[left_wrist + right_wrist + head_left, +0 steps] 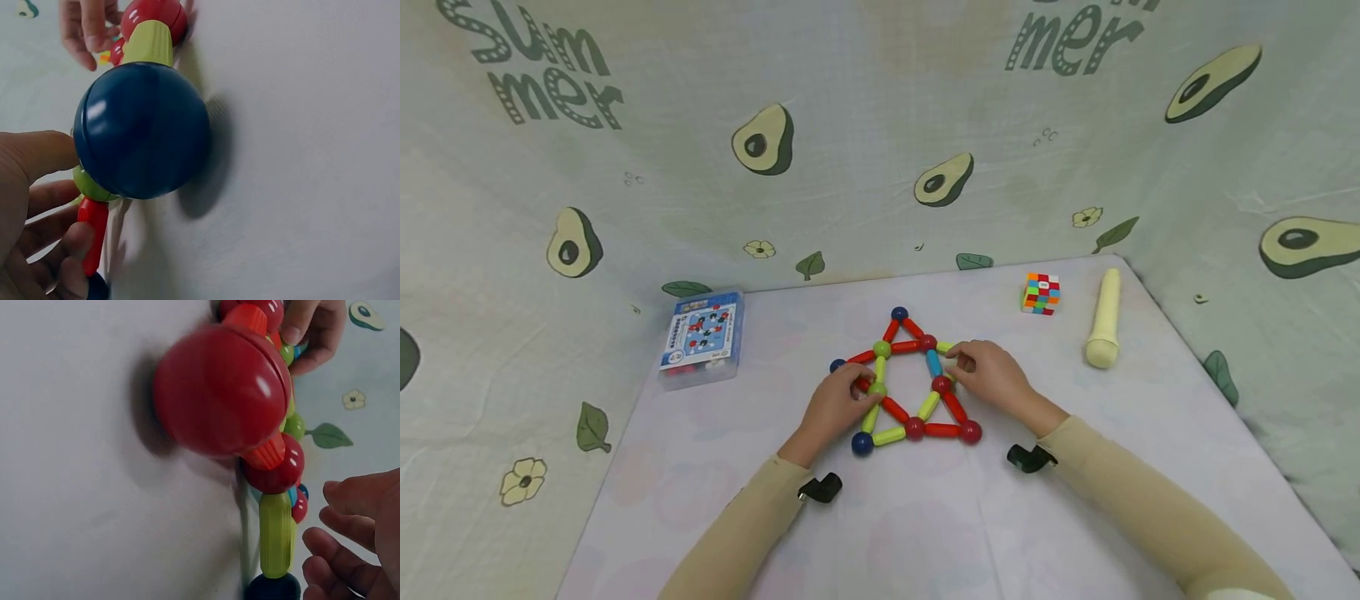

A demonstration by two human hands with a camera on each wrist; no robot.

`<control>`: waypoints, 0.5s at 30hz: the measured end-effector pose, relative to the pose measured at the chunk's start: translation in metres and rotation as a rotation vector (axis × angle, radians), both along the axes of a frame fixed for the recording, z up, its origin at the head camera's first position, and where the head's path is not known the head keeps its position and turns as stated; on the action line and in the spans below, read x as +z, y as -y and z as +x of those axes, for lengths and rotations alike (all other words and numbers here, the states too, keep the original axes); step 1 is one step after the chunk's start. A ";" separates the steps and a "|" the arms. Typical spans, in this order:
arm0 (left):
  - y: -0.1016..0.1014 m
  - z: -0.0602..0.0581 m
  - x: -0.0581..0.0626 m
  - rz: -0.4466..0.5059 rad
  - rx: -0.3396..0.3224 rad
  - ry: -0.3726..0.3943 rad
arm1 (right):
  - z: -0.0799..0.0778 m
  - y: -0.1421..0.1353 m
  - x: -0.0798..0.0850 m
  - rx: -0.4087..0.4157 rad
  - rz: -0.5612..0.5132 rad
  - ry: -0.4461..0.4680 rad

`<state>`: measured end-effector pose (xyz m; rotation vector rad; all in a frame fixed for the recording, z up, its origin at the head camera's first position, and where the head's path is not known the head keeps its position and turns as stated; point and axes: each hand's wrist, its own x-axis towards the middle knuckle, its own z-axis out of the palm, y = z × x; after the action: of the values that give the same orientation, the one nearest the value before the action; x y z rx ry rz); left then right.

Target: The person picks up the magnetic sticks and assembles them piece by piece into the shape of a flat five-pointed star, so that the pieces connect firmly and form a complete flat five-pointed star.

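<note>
A flat star-like frame of colored rods and balls lies on the table. At its left side, the thumb and index finger of my left hand (837, 407) pinch a green ball (877, 389). A red rod (94, 234) runs beside the curled fingers, and a large dark blue ball (144, 131) fills the middle of the left wrist view. Over the right side is my right hand (995, 377), fingers loosely bent and holding nothing. In the right wrist view a gap separates those fingers from a yellow-green rod (275, 534) and a dark ball (274, 589). A red ball (222, 390) looms closest there.
A clear plastic box (702, 340) with a blue printed label stands at the back left. Toward the back right are a puzzle cube (1041, 293) and a pale yellow club-shaped object (1105, 318). Avocado-print cloth (850, 217) hangs behind the table.
</note>
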<state>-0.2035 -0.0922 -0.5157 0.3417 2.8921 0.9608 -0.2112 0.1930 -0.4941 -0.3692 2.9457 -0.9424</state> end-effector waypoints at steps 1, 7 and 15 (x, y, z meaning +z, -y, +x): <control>-0.001 -0.002 0.000 -0.014 0.003 -0.010 | -0.004 0.000 0.001 0.002 0.004 -0.009; -0.008 -0.021 0.007 -0.142 0.030 -0.121 | -0.027 0.005 0.006 0.031 0.052 0.024; -0.021 -0.047 0.009 -0.262 -0.051 0.035 | -0.052 0.017 0.008 0.147 0.088 0.219</control>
<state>-0.2500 -0.0710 -0.5070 0.3715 2.9122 0.5634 -0.2633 0.1761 -0.4863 -0.4417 2.7088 -0.7789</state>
